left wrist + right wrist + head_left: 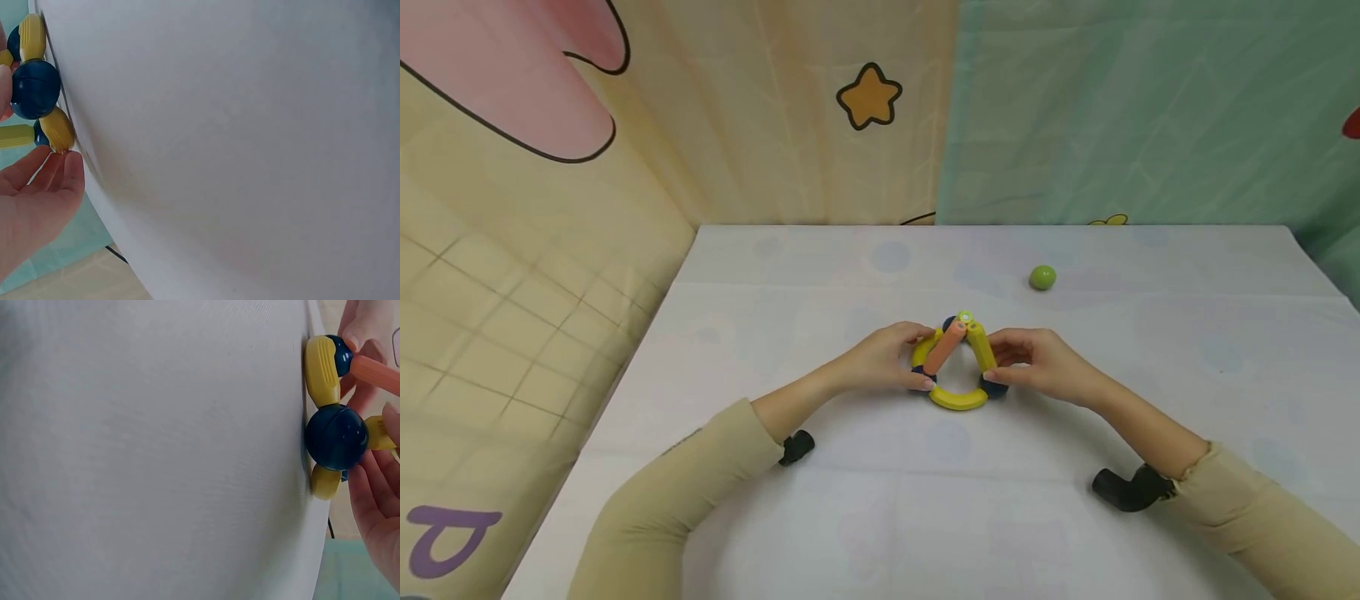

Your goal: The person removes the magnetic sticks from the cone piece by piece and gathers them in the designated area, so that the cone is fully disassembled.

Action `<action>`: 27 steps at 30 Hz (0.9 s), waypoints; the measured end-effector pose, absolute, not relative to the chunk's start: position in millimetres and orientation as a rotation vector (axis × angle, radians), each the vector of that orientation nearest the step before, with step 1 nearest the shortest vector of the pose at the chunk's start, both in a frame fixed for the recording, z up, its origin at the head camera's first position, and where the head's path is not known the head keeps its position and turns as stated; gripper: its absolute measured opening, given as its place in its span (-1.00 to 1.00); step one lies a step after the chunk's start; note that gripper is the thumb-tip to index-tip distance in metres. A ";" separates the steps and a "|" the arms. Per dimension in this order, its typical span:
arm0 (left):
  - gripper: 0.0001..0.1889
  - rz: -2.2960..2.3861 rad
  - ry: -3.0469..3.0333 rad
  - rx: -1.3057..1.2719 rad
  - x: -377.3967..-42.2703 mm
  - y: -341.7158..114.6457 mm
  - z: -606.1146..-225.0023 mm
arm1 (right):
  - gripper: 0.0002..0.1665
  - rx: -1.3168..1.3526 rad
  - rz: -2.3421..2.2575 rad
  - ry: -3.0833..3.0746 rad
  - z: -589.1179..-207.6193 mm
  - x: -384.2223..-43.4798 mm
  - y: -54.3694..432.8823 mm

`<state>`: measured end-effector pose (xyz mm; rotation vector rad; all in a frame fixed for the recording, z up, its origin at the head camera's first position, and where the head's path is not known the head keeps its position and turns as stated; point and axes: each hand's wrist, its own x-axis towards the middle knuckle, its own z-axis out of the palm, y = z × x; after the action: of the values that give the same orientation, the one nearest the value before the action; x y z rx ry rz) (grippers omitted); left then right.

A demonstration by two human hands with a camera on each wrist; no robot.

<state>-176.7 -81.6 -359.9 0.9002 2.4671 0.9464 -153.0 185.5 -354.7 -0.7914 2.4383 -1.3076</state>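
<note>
Sleeves: could drag across the surface if lowered; count, two.
Fittings: black, one beside each sleeve; could snag or knock if swung inward; count, two.
Left hand: grasping the frame, with thumb at the left ball and fingertips at the left arc; could pop that joint open by squeezing too hard; count, one.
Right hand: grasping the frame too, around the right ball and the foot of the right rod; could wrench rod from ball by tilting or pulling out of step with the left; count, one.
Frame: on the surface, between both hands; could skew or come apart from uneven pressure; count, one.
Arcs: yellow, curving around the base, front arc included; could part from the balls if stretched sideways; count, three.
Dark balls: left, right and back ball; could turn out of line from a twist; count, three.
Rods: leaning together, with no ball seen on the top ends; probably prone to sliding apart if nudged or released too soon; count, three, one orange, two yellow.
Green ball: loose, well apart from the frame; could roll off the far edge from a jolt; count, one.
Star: printed on the backdrop; out of harm's way; count, one.
</note>
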 end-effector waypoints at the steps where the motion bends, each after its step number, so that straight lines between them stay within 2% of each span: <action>1: -0.22 0.947 2.471 0.906 -176.8 -80.9 -360.4 | -0.59 -0.805 -1.306 2.441 -354.8 -153.0 185.5; 15: -0.24 0.927 2.468 0.858 -177.3 -78.0 -359.4 | -0.75 -1.087 -1.305 2.430 -360.4 -154.8 184.1; 27: -0.25 0.930 2.448 0.842 -176.6 -78.8 -358.1 | -0.72 -0.999 -1.328 2.481 -359.7 -155.9 189.3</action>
<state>-176.6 -78.8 -358.1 0.8417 2.4478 0.9298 -155.9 189.3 -359.7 -0.9989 2.4812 -1.3282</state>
